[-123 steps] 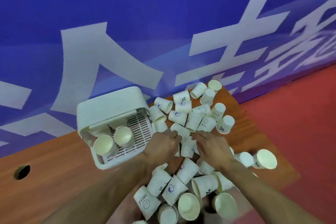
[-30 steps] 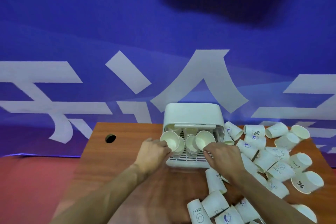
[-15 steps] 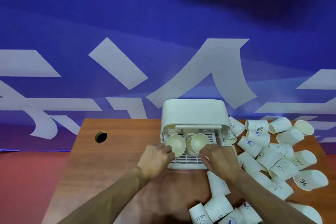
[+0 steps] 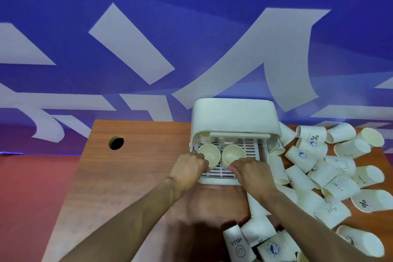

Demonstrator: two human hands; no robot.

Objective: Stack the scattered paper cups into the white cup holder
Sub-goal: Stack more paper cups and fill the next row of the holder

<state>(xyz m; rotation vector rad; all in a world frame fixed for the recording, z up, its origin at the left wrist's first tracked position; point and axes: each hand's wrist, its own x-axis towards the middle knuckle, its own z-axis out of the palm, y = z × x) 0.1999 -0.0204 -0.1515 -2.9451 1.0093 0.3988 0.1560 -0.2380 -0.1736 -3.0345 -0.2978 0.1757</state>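
Two cups are held in the white cup holder [image 4: 234,117]
The left cup [image 4: 209,154] is gripped by the left hand [image 4: 187,169], the right cup [image 4: 231,154] by the right hand [image 4: 253,173]; both are laid mouth-outward, cream inside, on the slotted tray [image 4: 251,151]. The holder is set at the table [image 4: 131,176]'s back edge, with printed loose cups [image 4: 340,185] strewn beside it.

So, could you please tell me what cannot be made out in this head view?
Head view: the back cups in the white cup holder are shaded by its hood; uncountable.
The left cup and right cup: the left hand and right hand cover their walls, so single or nested is unclear.
Some loose cups at the bottom edge are cut off; the right forearm covers others.
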